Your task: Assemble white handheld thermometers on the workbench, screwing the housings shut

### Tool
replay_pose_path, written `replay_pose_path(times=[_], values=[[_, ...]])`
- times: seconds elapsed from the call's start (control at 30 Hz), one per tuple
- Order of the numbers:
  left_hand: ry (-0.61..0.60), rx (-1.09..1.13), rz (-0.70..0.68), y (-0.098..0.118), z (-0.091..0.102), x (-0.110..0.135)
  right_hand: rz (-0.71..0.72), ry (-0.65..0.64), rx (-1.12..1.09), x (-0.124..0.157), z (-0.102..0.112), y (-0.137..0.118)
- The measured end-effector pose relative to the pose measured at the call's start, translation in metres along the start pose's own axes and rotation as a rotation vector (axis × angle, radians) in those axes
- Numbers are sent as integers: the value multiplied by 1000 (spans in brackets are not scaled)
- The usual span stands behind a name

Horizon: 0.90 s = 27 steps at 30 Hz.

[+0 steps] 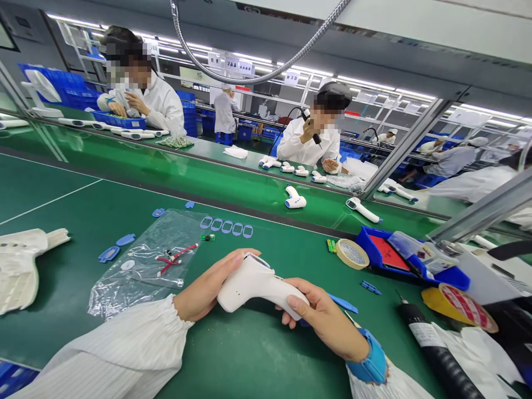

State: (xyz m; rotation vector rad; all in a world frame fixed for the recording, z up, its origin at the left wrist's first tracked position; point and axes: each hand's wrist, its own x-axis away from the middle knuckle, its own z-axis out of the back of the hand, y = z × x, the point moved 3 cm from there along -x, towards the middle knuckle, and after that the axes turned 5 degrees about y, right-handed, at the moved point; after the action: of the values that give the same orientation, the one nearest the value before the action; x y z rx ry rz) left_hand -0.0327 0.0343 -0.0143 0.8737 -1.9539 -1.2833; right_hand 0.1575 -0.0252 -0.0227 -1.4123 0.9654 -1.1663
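Note:
A white gun-shaped thermometer housing (249, 285) lies tilted between my two hands above the green bench. My right hand (318, 310) is wrapped round its handle, thumb on the near side, with a blue band at the wrist. Against the head of the housing, my left hand (208, 285) presses from the left, its fingers reaching along the far side, partly hidden. Beyond it lie a small green circuit board (208, 238) and a row of several pale blue display frames (226, 226). A blue strip-like part (343, 303) rests just behind my right hand.
At left, a clear plastic bag (145, 266) lies under red-and-black wires (177, 259), near large white shells (19, 269). At right are a tape roll (352, 254), a blue bin (368, 244) and a black electric screwdriver (436, 349). Co-workers sit beyond the green conveyor (233, 188).

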Motion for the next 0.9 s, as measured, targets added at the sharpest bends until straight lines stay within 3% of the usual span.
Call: replay_pose_path(times=[0.2, 0.33, 0.47, 0.57, 0.6, 0.67, 0.77, 0.9], values=[[3, -108, 34, -1, -1, 0, -14, 90, 87, 0, -4, 0], [42, -204, 5, -2, 2, -2, 28, 201, 386, 3, -3, 2], [104, -363, -113, 6, 3, 2, 159, 456, 838, 8, 9, -5], [137, -558, -216, 15, -1, 10, 370, 608, 973, 11, 10, -22], [122, -630, -252, 18, -5, 13, 453, 582, 966, 11, 6, -28], [68, -743, -322, 21, -12, 17, 581, 411, 877, 6, -9, -38], [66, -800, -402, 23, -16, 21, 617, 194, 678, -4, -30, -45], [149, -780, -547, 24, -6, 24, 557, 224, 467, -10, -39, -41]])
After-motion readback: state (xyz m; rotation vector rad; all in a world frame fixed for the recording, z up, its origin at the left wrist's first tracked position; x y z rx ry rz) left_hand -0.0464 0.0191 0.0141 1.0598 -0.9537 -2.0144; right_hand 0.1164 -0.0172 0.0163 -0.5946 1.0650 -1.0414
